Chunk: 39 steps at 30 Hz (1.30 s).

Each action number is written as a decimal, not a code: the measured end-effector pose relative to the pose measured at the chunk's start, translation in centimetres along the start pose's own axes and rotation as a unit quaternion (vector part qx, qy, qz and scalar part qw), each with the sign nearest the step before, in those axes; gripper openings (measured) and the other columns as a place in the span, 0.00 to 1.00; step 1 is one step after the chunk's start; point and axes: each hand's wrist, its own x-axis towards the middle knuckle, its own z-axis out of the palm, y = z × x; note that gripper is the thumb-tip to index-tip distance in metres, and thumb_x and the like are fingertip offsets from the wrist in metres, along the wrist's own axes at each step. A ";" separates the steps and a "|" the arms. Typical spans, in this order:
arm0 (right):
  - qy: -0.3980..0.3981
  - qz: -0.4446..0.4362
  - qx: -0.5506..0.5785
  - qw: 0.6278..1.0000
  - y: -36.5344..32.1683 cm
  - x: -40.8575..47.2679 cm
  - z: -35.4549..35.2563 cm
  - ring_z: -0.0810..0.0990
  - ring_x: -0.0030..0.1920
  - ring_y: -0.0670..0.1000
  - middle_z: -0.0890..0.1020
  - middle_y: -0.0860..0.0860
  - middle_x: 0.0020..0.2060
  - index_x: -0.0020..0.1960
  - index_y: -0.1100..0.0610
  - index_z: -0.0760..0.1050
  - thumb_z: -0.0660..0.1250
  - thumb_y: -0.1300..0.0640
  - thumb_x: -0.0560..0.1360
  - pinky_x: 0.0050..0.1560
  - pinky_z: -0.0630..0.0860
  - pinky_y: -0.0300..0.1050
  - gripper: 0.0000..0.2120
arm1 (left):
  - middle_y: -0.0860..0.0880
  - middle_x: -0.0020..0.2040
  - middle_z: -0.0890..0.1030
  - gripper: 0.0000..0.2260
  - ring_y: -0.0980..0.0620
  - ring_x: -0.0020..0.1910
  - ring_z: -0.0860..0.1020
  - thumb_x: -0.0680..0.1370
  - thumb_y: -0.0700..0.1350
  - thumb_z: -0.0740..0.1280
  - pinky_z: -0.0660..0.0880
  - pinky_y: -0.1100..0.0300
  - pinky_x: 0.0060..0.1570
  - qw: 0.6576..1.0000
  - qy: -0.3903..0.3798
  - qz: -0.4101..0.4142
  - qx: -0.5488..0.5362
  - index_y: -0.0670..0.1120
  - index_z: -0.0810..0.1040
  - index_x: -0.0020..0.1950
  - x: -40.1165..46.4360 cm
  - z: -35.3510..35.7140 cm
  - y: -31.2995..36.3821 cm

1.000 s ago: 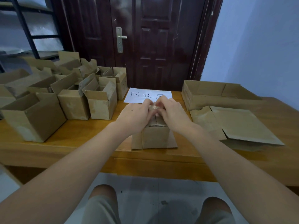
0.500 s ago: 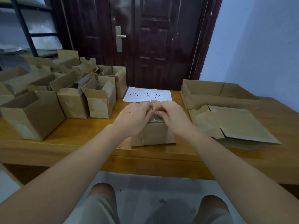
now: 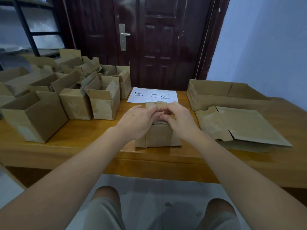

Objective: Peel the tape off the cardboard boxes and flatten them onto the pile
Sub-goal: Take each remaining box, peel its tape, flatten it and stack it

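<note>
Box: a small brown box (image 3: 158, 135) stands on the table (image 3: 93, 140), near the front edge, right in the middle. Its two far flaps stick up behind the hands.
Left hand: the left hand (image 3: 137, 121) lies over the top left of the box — its fingers curl in over the box top, but what they hold I cannot tell.
Right hand: the right hand (image 3: 180, 119) is on the top right. Its fingertips (image 3: 163, 117) bend in and pinch at something small on the box top — too small to make out.
Tape: a shiny strip shows at the top front edge of the box, just under the fingertips.
Pile: flat cardboard (image 3: 242, 127) lies on the right side of the table, apart from the box.
Tray: a low open box (image 3: 214, 98) sits just behind the pile.
Other boxes: many open boxes (image 3: 74, 103) stand close together on the left.
Paper: a white sheet (image 3: 152, 95) with writing lies just behind the box.
Door: a dark door (image 3: 149, 39) is behind the table.
</note>
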 end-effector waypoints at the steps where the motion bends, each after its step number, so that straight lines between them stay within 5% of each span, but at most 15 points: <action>1: -0.001 0.010 0.010 1.000 -0.1 0.0 -0.1 0.76 0.48 0.43 0.77 0.43 0.46 0.57 0.51 0.78 0.70 0.56 0.80 0.47 0.71 0.32 0.07 | 0.55 0.48 0.79 0.12 0.56 0.43 0.74 0.87 0.55 0.51 0.68 0.59 0.49 1.000 -0.010 -0.001 -0.013 0.53 0.70 0.63 0.1 -0.2 -0.1; 8: -0.024 0.044 0.046 0.998 -0.7 -0.3 -0.6 0.79 0.48 0.47 0.80 0.45 0.44 0.50 0.51 0.77 0.66 0.55 0.82 0.52 0.79 0.50 0.02 | 0.59 0.40 0.74 0.04 0.57 0.35 0.75 0.86 0.55 0.58 0.64 0.68 0.33 0.997 -0.050 0.046 -0.032 0.57 0.67 0.56 -0.5 -0.5 -0.6; 13: -0.076 0.019 0.001 0.997 -0.3 -0.9 -1.3 0.77 0.52 0.46 0.78 0.45 0.48 0.53 0.50 0.80 0.77 0.52 0.73 0.54 0.76 0.43 0.11 | 0.54 0.46 0.76 0.06 0.55 0.39 0.76 0.87 0.54 0.54 0.75 0.56 0.38 0.998 -0.027 0.056 -0.026 0.56 0.67 0.55 -0.8 0.4 -1.1; 20: 0.025 -0.052 -0.118 0.991 0.1 -1.8 -0.1 0.75 0.49 0.48 0.75 0.45 0.46 0.49 0.53 0.78 0.74 0.58 0.76 0.48 0.78 0.45 0.06 | 0.50 0.55 0.79 0.05 0.51 0.54 0.76 0.82 0.47 0.67 0.78 0.56 0.51 0.994 0.100 0.051 0.000 0.47 0.79 0.55 -1.6 1.5 0.5; 25: 0.006 -0.062 -0.082 0.995 0.5 -1.9 -0.2 0.75 0.63 0.51 0.77 0.49 0.57 0.54 0.58 0.81 0.69 0.57 0.80 0.59 0.78 0.44 0.06 | 0.50 0.57 0.80 0.10 0.51 0.56 0.77 0.84 0.51 0.63 0.80 0.55 0.53 0.996 0.093 0.012 -0.013 0.48 0.79 0.59 -2.0 1.4 0.7; 29: 0.000 -0.088 -0.098 0.991 1.0 -2.3 0.3 0.74 0.64 0.54 0.78 0.54 0.62 0.55 0.61 0.83 0.69 0.57 0.80 0.62 0.76 0.51 0.09 | 0.49 0.62 0.80 0.11 0.47 0.64 0.77 0.84 0.51 0.61 0.81 0.54 0.56 0.998 0.055 0.030 -0.001 0.48 0.78 0.60 -2.3 0.9 0.4; 34: -0.018 -0.075 -0.099 0.992 1.2 -2.8 0.9 0.69 0.69 0.48 0.75 0.49 0.67 0.67 0.54 0.75 0.74 0.51 0.76 0.67 0.70 0.41 0.22 | 0.51 0.59 0.80 0.09 0.50 0.59 0.78 0.85 0.50 0.61 0.81 0.55 0.52 0.997 0.073 0.017 -0.022 0.49 0.77 0.60 -2.4 0.8 0.3; 39: 0.022 -0.106 -0.125 0.986 1.4 -2.9 1.3 0.72 0.68 0.53 0.76 0.53 0.66 0.61 0.57 0.80 0.70 0.60 0.79 0.66 0.75 0.47 0.11 | 0.52 0.61 0.79 0.15 0.53 0.58 0.78 0.83 0.59 0.58 0.78 0.62 0.51 0.997 0.056 0.042 0.030 0.51 0.78 0.59 -2.1 1.2 -0.1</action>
